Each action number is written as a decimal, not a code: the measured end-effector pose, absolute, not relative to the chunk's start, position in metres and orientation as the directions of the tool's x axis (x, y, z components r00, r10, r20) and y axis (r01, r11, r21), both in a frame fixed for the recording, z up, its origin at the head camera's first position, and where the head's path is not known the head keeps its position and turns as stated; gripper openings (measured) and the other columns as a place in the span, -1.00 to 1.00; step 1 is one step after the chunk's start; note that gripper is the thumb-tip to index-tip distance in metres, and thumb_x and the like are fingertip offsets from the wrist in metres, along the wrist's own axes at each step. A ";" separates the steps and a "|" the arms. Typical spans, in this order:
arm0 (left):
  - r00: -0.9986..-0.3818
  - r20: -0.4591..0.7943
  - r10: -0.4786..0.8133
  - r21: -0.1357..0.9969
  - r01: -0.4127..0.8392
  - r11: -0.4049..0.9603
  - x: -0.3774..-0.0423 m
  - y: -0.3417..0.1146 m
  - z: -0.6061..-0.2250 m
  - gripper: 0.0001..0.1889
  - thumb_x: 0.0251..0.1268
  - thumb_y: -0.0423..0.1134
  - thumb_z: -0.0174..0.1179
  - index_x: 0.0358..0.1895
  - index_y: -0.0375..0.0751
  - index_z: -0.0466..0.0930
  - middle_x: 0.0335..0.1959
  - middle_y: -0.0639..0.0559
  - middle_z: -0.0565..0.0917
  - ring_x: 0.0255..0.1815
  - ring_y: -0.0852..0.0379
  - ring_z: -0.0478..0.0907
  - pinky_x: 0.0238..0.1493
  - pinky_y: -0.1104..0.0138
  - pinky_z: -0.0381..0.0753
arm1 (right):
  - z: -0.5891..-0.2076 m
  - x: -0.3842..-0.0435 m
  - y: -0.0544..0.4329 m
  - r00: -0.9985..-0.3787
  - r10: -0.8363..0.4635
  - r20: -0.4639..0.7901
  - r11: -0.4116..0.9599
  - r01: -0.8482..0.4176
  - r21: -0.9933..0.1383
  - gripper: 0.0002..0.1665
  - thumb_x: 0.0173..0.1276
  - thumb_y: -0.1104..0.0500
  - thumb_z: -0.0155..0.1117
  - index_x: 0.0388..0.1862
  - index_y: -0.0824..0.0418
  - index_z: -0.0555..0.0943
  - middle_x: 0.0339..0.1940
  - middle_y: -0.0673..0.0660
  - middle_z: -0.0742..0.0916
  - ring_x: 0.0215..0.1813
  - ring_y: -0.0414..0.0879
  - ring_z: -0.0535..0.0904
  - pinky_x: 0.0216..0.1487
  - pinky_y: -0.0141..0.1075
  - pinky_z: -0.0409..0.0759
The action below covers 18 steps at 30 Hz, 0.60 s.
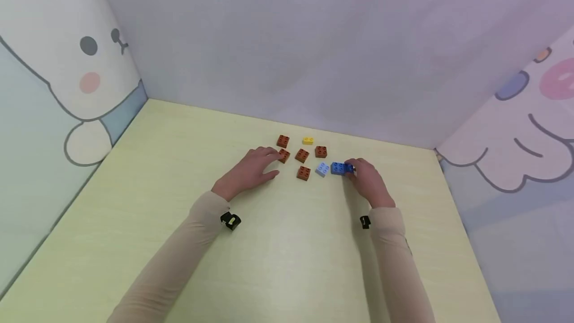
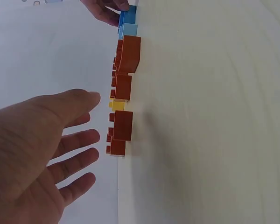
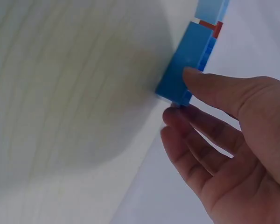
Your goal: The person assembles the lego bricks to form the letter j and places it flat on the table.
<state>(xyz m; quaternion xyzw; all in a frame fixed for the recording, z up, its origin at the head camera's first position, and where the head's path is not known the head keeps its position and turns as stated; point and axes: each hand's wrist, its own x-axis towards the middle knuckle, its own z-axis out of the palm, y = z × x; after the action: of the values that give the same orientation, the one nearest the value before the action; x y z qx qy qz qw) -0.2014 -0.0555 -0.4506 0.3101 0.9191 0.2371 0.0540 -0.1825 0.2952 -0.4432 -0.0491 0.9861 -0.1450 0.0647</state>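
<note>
My right hand pinches a long blue toy brick at its right end. In the right wrist view the thumb presses the side of this brick, and the fingertips curl in at its near end. The left hand hovers with thumb and fingers apart; its fingertips overlap a reddish-brown brick in the head view. Seen from the left wrist, nothing lies between that thumb and the fingers. A light-blue brick sits just left of the blue one.
Several more reddish-brown bricks stand studs-up between the hands. Behind them is a small yellow brick. The pale wooden table meets a plain back wall, with cartoon-printed panels at both sides.
</note>
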 end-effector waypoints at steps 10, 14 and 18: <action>-0.787 0.028 0.617 0.477 0.553 0.683 -0.200 -0.050 -0.452 -0.54 0.52 -0.07 0.18 0.39 -0.12 0.50 0.34 -0.08 0.57 0.41 -0.09 0.46 0.46 -0.03 0.39 | -0.440 -0.162 0.288 -0.970 -0.166 -0.180 0.933 -0.095 -0.348 -0.57 0.47 0.26 0.29 0.28 0.29 0.58 0.18 0.32 0.68 0.25 0.22 0.63 0.31 0.12 0.57; -0.780 0.031 0.625 0.479 0.561 0.676 -0.201 -0.046 -0.455 -0.51 0.52 -0.08 0.19 0.42 -0.14 0.47 0.39 -0.09 0.55 0.44 -0.11 0.44 0.48 -0.03 0.37 | -0.437 -0.156 0.281 -0.964 -0.178 -0.197 0.921 -0.093 -0.379 -0.58 0.48 0.24 0.29 0.28 0.26 0.59 0.17 0.29 0.69 0.25 0.20 0.63 0.32 0.11 0.57; -0.774 0.023 0.633 0.476 0.565 0.674 -0.202 -0.040 -0.458 -0.48 0.51 -0.09 0.20 0.45 -0.10 0.44 0.44 -0.08 0.51 0.48 -0.10 0.41 0.50 -0.05 0.35 | -0.435 -0.151 0.276 -0.959 -0.200 -0.199 0.908 -0.106 -0.405 -0.59 0.47 0.24 0.31 0.26 0.26 0.60 0.16 0.27 0.70 0.24 0.19 0.63 0.30 0.11 0.58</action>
<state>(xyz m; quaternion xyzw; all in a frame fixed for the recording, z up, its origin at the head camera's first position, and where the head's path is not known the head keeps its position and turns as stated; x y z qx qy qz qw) -0.2018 -0.0403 -0.4575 0.3283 0.9120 0.2349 0.0722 -0.1507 0.2759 -0.4353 -0.0789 0.9695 -0.1992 0.1190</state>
